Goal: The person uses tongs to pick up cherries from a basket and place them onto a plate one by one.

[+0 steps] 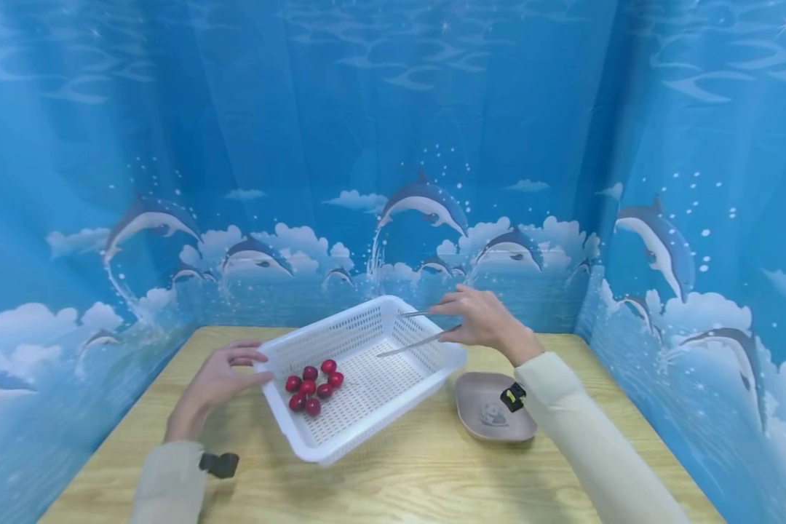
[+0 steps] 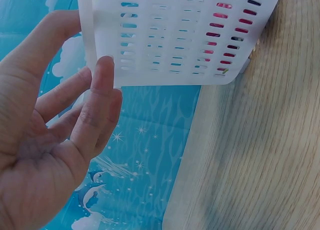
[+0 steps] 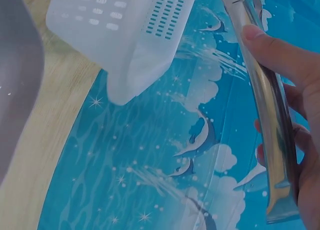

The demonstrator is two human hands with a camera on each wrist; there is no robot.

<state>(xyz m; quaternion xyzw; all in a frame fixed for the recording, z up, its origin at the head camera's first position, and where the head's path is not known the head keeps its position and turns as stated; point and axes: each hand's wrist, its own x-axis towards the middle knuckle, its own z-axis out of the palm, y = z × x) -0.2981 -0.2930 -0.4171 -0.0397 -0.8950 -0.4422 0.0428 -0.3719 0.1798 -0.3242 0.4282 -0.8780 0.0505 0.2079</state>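
Observation:
My left hand [image 1: 219,378] pinches the left end rim of a white plastic basket [image 1: 367,429] with slotted sides. In the left wrist view the thumb lies on the outer side of the rim and the fingers bend against the basket wall [image 2: 165,35]. Several red cherries [image 1: 313,406] with thin stems are bunched in the basket's left end. My right hand [image 1: 481,320] grips metal tongs [image 1: 419,343], whose arms are spread apart above the basket's right end. Between the tong tips there is nothing. The right wrist view shows the thumb along one metal arm of the tongs [image 3: 272,120].
A pinkish-brown square dish [image 1: 481,429] with a small animal picture stands on the wooden table [image 1: 406,487], right of the basket and below my right forearm. Blue dolphin-print curtains [image 1: 301,182] surround the table on the back and both sides.

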